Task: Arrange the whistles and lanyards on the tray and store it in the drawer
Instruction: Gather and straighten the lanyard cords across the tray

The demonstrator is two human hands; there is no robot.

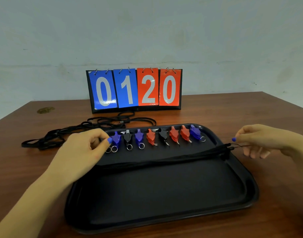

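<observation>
Ideally both hands, left [88,145] and right [255,141], fingers pinching the lanyard bundle's [164,160] ends, keep it taut and lay it flat on the tray [164,194] below the whistles [157,137].

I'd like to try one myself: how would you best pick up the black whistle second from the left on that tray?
Pinch the black whistle across its flat sides, coming from above. It lies on the tray with its ring toward you, and blue whistles sit close on either side, so a narrow grip from the top fits best. The metal ring would also do, but it looks small to catch.
</observation>
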